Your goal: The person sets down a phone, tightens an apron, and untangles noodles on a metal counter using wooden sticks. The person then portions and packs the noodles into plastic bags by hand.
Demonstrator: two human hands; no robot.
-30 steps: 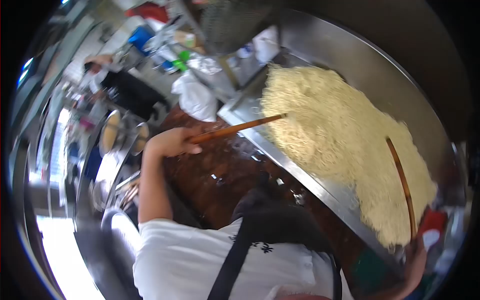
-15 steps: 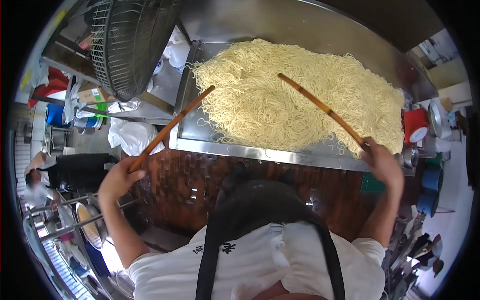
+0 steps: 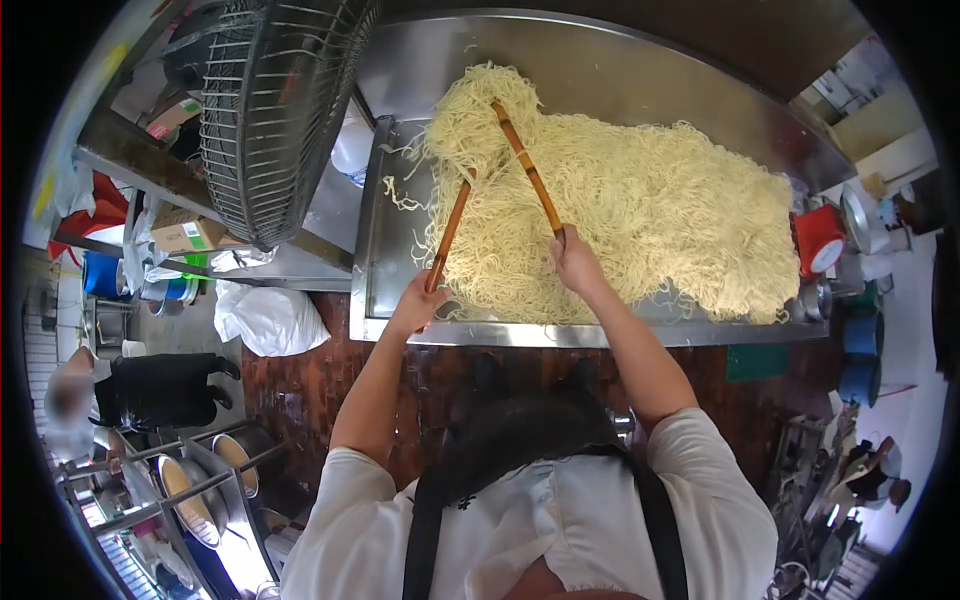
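A large heap of pale yellow noodles (image 3: pixel 640 210) covers most of the metal tray table (image 3: pixel 400 265). My left hand (image 3: pixel 417 305), at the table's front edge, is closed around a brown wooden stick (image 3: pixel 453 235) whose far end goes into the noodles at the left. My right hand (image 3: pixel 577 262) is over the middle of the heap and grips a second wooden stick (image 3: pixel 530 172) with dark bands. That stick points up and left, its tip among a raised clump of noodles (image 3: pixel 485 105). A few loose strands lie on the metal left of the heap.
A large caged fan (image 3: pixel 280 120) stands left of the table, beside a shelf with boxes. A white plastic bag (image 3: pixel 268 318) sits on the brown tiled floor (image 3: pixel 370 400). Another person (image 3: pixel 165 390) is at the far left. A red container (image 3: pixel 820 240) stands at the right end.
Both hands have moved inward and forward over the table, bringing the sticks close together at the left of the heap. Noodles there are now bunched up higher and farther back.
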